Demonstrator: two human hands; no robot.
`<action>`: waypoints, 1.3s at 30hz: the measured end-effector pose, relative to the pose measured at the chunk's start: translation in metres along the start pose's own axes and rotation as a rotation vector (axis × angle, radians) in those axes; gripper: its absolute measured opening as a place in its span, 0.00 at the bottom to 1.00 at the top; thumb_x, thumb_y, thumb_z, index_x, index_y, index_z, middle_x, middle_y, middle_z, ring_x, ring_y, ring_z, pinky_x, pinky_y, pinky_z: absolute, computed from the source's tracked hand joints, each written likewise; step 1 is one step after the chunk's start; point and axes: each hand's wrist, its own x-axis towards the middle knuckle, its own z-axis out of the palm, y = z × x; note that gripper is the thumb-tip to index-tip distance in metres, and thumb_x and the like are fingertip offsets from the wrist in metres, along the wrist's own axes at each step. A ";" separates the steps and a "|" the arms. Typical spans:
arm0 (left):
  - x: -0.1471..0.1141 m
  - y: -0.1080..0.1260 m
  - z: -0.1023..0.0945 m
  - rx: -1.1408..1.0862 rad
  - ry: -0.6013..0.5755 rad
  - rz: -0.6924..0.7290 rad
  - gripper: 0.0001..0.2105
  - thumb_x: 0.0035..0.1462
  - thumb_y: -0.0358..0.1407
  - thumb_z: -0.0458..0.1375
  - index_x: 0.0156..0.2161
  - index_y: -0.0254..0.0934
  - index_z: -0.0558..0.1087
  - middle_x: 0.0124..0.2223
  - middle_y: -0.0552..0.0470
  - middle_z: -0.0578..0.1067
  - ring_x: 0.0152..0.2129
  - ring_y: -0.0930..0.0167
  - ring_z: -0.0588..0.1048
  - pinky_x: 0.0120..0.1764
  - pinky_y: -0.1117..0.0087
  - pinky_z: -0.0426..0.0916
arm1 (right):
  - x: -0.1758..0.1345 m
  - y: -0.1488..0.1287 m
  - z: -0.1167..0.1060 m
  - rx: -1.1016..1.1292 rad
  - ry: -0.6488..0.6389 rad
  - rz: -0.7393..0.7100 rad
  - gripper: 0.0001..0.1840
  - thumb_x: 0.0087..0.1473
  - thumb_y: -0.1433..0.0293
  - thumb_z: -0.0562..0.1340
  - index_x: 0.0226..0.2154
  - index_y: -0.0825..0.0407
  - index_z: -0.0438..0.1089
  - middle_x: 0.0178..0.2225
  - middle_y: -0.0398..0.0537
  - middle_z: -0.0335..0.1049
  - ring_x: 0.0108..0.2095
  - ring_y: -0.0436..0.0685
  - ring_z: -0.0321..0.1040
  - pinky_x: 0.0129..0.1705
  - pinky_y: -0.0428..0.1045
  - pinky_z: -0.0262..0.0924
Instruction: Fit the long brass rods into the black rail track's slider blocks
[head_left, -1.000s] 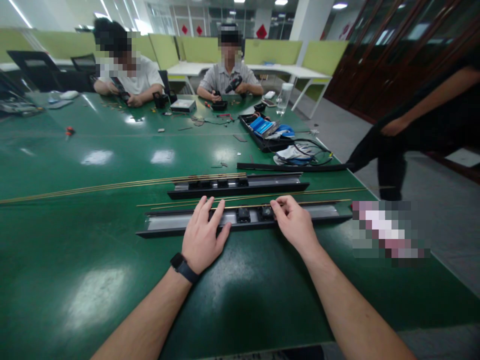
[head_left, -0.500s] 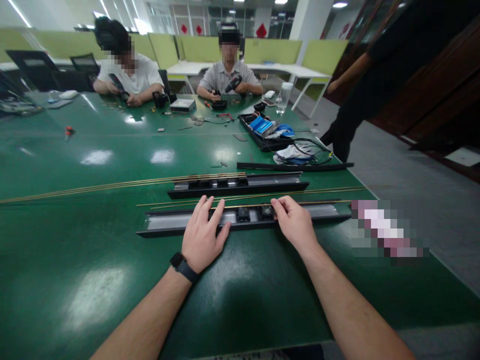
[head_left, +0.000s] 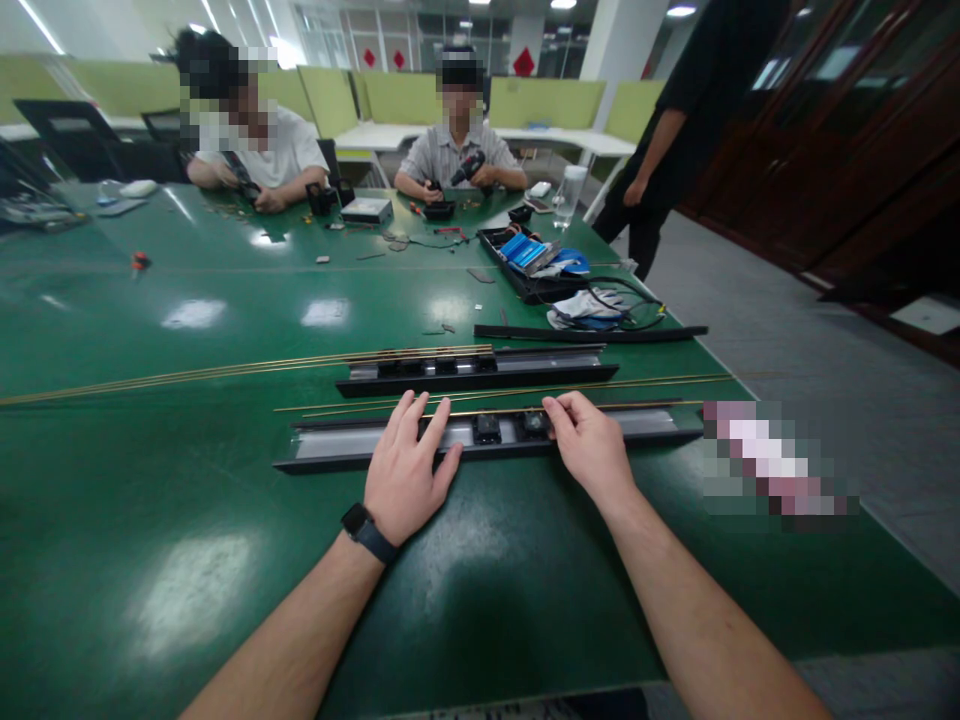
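Observation:
A long black channel (head_left: pixel 330 464) with a pale inner floor lies across the green table in front of me. Small black blocks, one of them the black block (head_left: pixel 487 428), sit inside it. My left hand (head_left: pixel 409 460) rests over its left half, fingers spread, fingertips at the far edge. At the right part of the channel, my right hand (head_left: pixel 589 440) pinches a thin brass-coloured rod (head_left: pixel 499 411) between thumb and index finger. The rod runs along the channel's far side; the exact grip is partly hidden. More thin rods (head_left: pixel 360 408) lie just behind.
A second black channel (head_left: pixel 525 377) with several rods lies behind. Farther back are a black strip (head_left: pixel 592 332), white gloves (head_left: pixel 589 308) and a black tray (head_left: pixel 534 292). Two people sit across the table (head_left: pixel 225 560); another person (head_left: pixel 697 130) stands at the right.
Both my hands and the channel stay practically still. The standing person at the right has moved left and farther back.

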 end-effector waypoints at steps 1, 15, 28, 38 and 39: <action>0.000 0.000 0.000 0.002 0.001 0.000 0.29 0.70 0.42 0.57 0.72 0.38 0.61 0.70 0.34 0.65 0.72 0.49 0.58 0.67 0.45 0.65 | 0.000 0.000 0.000 -0.003 0.002 0.001 0.23 0.66 0.47 0.57 0.31 0.46 0.72 0.23 0.41 0.73 0.26 0.55 0.70 0.35 0.50 0.56; 0.000 0.000 0.000 0.001 0.004 -0.001 0.29 0.69 0.42 0.57 0.71 0.37 0.62 0.70 0.34 0.65 0.72 0.50 0.58 0.68 0.45 0.64 | 0.000 -0.001 0.000 -0.008 -0.009 -0.012 0.23 0.66 0.48 0.57 0.30 0.46 0.73 0.23 0.41 0.73 0.26 0.55 0.69 0.35 0.50 0.56; 0.000 -0.001 0.001 0.003 0.008 0.004 0.29 0.69 0.42 0.57 0.71 0.39 0.61 0.70 0.35 0.65 0.72 0.49 0.58 0.67 0.44 0.64 | 0.000 0.001 0.000 -0.009 -0.026 -0.005 0.20 0.64 0.48 0.59 0.35 0.46 0.74 0.22 0.40 0.72 0.25 0.54 0.70 0.35 0.50 0.58; -0.001 -0.001 0.001 -0.007 0.006 0.000 0.30 0.69 0.42 0.57 0.72 0.39 0.60 0.70 0.35 0.65 0.72 0.49 0.57 0.67 0.44 0.64 | -0.001 -0.003 0.000 -0.009 -0.015 -0.003 0.23 0.66 0.47 0.57 0.31 0.45 0.73 0.23 0.42 0.74 0.27 0.55 0.71 0.35 0.49 0.58; -0.001 -0.001 0.001 -0.004 0.004 0.001 0.29 0.69 0.42 0.57 0.72 0.38 0.61 0.70 0.34 0.65 0.72 0.49 0.57 0.68 0.44 0.64 | 0.000 -0.002 0.000 -0.007 -0.013 -0.003 0.23 0.66 0.47 0.57 0.32 0.45 0.73 0.23 0.42 0.74 0.27 0.55 0.71 0.34 0.49 0.58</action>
